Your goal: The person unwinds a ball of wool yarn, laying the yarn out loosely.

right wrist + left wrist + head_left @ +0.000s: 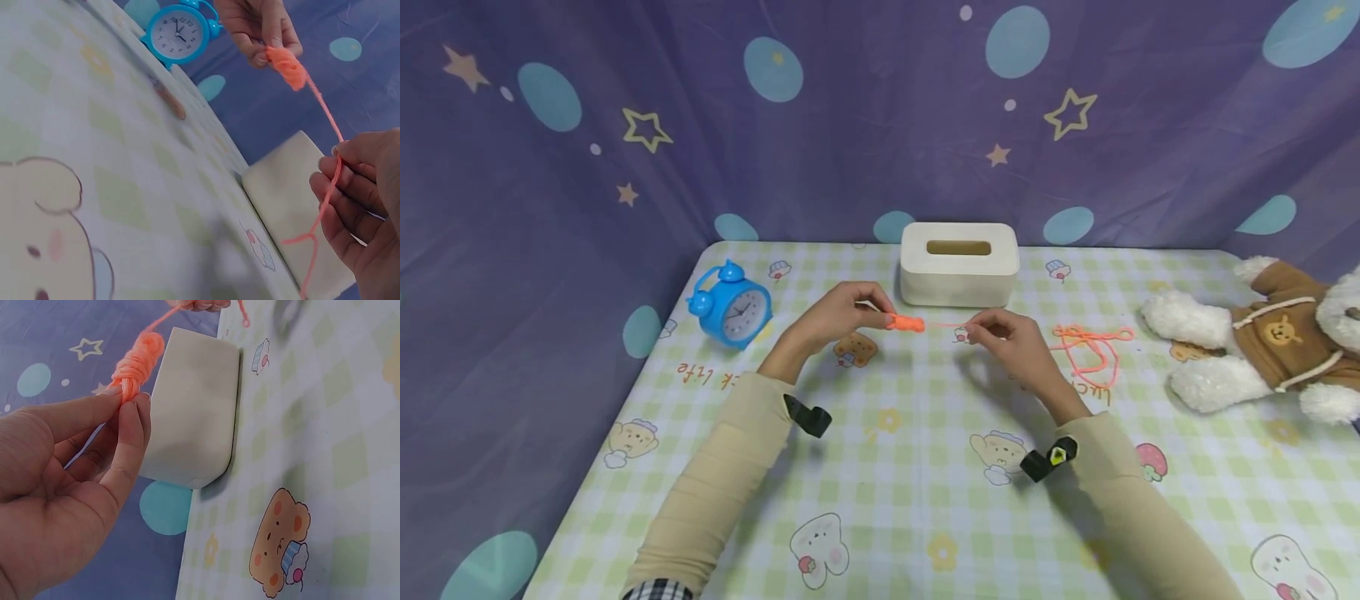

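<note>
A small wound bundle of orange yarn [908, 322] is pinched at one end by the left hand [844, 315], between thumb and fingertips. From its other end a single yarn strand [325, 111] runs taut to the right hand [1011, 343], whose thumb and fingers pinch it. In the left wrist view the bundle [139, 362] shows several wraps around its middle, held above the table. Past the right fingers the strand hangs down in the right wrist view. Loose orange yarn [1093, 346] lies in loops on the table to the right of the right hand.
A white tissue box [958, 283] stands behind the hands at the table's back. At the left is a blue alarm clock [733, 308]. A plush bear [1273, 333] in a brown hoodie lies at the right. The checked tablecloth [910, 500] meets a purple curtain [865, 150].
</note>
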`<state>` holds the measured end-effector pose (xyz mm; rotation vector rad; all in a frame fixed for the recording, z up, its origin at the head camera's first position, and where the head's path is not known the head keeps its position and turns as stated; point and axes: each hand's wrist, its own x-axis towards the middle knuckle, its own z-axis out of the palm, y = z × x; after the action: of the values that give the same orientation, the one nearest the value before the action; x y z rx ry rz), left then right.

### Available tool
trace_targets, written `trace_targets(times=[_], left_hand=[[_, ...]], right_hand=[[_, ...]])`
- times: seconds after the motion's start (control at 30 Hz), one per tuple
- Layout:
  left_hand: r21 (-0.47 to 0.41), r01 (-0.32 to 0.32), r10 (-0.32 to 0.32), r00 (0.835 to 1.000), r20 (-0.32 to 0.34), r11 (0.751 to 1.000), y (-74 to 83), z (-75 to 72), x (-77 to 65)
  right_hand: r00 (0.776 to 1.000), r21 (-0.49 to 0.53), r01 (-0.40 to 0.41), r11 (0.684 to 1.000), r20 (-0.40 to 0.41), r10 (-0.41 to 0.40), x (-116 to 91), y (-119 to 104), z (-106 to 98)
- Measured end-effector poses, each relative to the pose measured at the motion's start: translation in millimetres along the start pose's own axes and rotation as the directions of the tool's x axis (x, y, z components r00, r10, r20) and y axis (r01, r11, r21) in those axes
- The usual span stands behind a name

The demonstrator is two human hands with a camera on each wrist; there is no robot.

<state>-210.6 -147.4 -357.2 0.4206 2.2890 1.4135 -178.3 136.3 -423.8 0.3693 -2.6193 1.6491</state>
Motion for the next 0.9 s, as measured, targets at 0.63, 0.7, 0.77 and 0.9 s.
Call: trace_targets(times=[0.63,0.7,0.77,0.9], left_hand=[[0.001,-0.005,0.005,1.000,0.015,1.000,1.0,0.3,-2.9],[0.002,-0.003,0.003,1.000,0.015,1.000,0.9,0.5,-2.8],[0.004,-0.001,0.001,1.000,0.015,1.000,0.8,0.5,-2.5],[0.014,-0.001,0.001,1.000,0.013,1.000,0.5,0.3,-0.9]], right_hand=[[0.994,-0.043,0.000,0.999,-0.107,-0.004,-11,-12,-29],[0.992,-0.041,-0.002,0.999,-0.123,-0.003,-14,-20,-32],[0.990,-0.046,-0.013,0.999,-0.139,0.006,-16,-24,-34],[0.984,-0.045,-0.032,0.998,-0.177,0.023,-17,-23,-39]])
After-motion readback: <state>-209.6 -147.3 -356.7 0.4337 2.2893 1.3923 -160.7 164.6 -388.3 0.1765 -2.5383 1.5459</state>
